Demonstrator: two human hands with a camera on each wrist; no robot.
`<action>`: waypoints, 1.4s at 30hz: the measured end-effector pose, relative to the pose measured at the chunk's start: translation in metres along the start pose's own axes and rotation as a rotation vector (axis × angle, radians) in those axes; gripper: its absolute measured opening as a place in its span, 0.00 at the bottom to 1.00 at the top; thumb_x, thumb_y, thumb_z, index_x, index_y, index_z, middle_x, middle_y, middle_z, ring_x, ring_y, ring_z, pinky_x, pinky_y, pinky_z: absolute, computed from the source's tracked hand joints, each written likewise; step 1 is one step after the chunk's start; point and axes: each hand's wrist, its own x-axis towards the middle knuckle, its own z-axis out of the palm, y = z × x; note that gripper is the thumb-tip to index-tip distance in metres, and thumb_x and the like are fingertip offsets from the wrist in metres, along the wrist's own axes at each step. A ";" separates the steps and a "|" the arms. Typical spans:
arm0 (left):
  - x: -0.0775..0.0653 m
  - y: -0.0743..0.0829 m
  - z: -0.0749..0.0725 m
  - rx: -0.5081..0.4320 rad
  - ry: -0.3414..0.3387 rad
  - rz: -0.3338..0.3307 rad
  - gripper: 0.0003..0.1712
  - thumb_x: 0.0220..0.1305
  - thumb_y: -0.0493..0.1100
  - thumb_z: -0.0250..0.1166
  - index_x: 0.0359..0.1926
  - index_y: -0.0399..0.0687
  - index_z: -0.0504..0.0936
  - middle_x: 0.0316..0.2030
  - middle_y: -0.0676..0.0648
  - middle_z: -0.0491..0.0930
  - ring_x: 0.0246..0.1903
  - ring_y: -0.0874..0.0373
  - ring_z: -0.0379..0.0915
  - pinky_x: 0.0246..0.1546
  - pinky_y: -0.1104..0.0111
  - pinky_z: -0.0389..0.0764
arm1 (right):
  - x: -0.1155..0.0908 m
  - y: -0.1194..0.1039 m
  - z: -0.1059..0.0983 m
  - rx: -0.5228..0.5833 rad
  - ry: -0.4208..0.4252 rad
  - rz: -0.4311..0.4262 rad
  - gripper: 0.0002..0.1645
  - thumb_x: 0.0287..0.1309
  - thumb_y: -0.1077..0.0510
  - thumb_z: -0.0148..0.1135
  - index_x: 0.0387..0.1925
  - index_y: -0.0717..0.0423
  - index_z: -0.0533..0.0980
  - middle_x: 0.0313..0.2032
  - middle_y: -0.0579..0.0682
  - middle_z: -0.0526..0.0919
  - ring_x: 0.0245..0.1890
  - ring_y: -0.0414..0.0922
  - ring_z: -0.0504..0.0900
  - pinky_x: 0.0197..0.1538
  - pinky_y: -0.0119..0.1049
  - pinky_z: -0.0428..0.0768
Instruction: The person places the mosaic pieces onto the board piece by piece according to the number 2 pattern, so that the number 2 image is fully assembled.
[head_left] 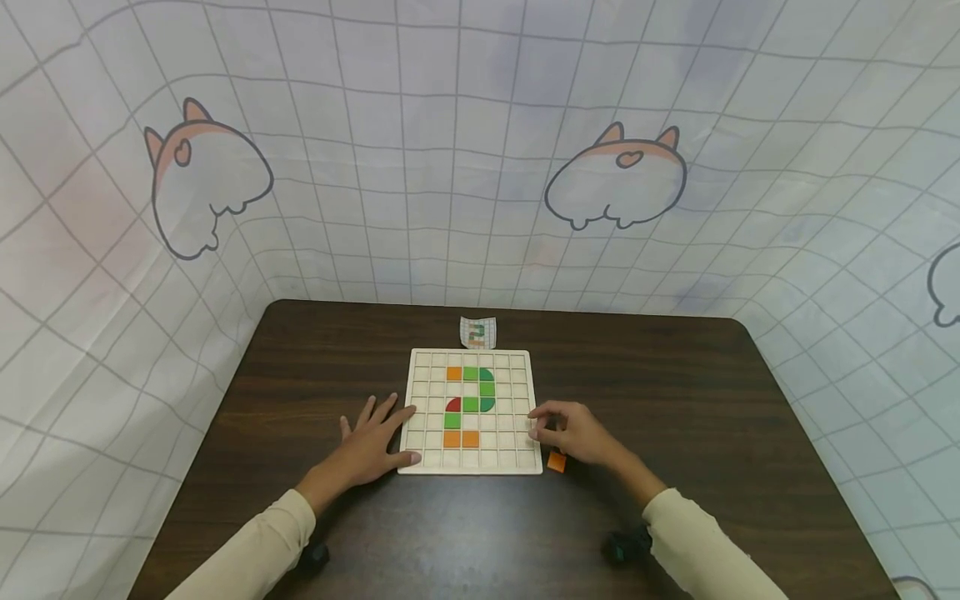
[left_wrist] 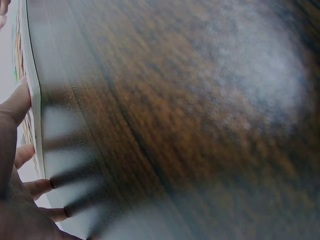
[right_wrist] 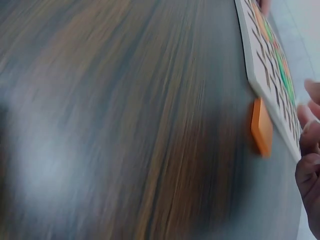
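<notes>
A cream grid board (head_left: pixel 510 454) lies on the dark wooden table. Orange, green and red tiles (head_left: pixel 471 404) sit in its cells in a bent pattern, some square and some rounded. My left hand (head_left: pixel 365 448) is spread at the board's left side, thumb and a fingertip on the rim. Over the right edge, my right hand (head_left: pixel 576 429) hovers with fingers loosely bent and nothing seen between them. In the right wrist view, the thumb and fingers of that hand (right_wrist: pixel 311 137) stand apart. A loose orange square tile (head_left: pixel 557 462) lies just below it, beside the board.
Behind the board stands a small card (head_left: pixel 477 332) with a printed coloured pattern. A dark object (head_left: pixel 626 546) lies near the right forearm, another (head_left: pixel 313 557) near the left sleeve. A white gridded cloth (head_left: pixel 480 167) surrounds the table's back and sides.
</notes>
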 end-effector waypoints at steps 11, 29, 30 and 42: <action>0.001 0.000 0.000 0.000 -0.003 -0.005 0.47 0.61 0.66 0.68 0.76 0.58 0.63 0.79 0.38 0.50 0.77 0.29 0.37 0.60 0.19 0.39 | -0.029 0.018 -0.024 -0.076 -0.157 -0.024 0.25 0.56 0.53 0.75 0.55 0.54 0.81 0.45 0.51 0.79 0.23 0.36 0.71 0.27 0.29 0.75; -0.001 0.000 0.000 0.005 0.003 0.006 0.47 0.61 0.65 0.68 0.76 0.57 0.63 0.78 0.38 0.50 0.77 0.29 0.38 0.60 0.19 0.39 | -0.028 0.022 -0.026 -0.136 -0.312 -0.023 0.24 0.57 0.55 0.74 0.56 0.49 0.82 0.47 0.47 0.72 0.30 0.36 0.72 0.34 0.28 0.76; -0.001 -0.001 0.000 0.005 0.004 0.007 0.47 0.61 0.65 0.68 0.76 0.57 0.63 0.78 0.38 0.50 0.77 0.29 0.38 0.60 0.19 0.39 | -0.027 0.022 -0.025 -0.145 -0.306 -0.029 0.23 0.57 0.54 0.74 0.56 0.49 0.82 0.47 0.47 0.73 0.30 0.36 0.72 0.34 0.28 0.76; 0.000 0.000 0.000 0.006 0.005 0.004 0.47 0.61 0.65 0.68 0.76 0.58 0.63 0.78 0.38 0.50 0.76 0.29 0.38 0.60 0.19 0.39 | -0.027 0.018 -0.017 -0.206 -0.219 -0.052 0.18 0.57 0.53 0.75 0.50 0.47 0.83 0.44 0.46 0.74 0.29 0.35 0.71 0.34 0.28 0.75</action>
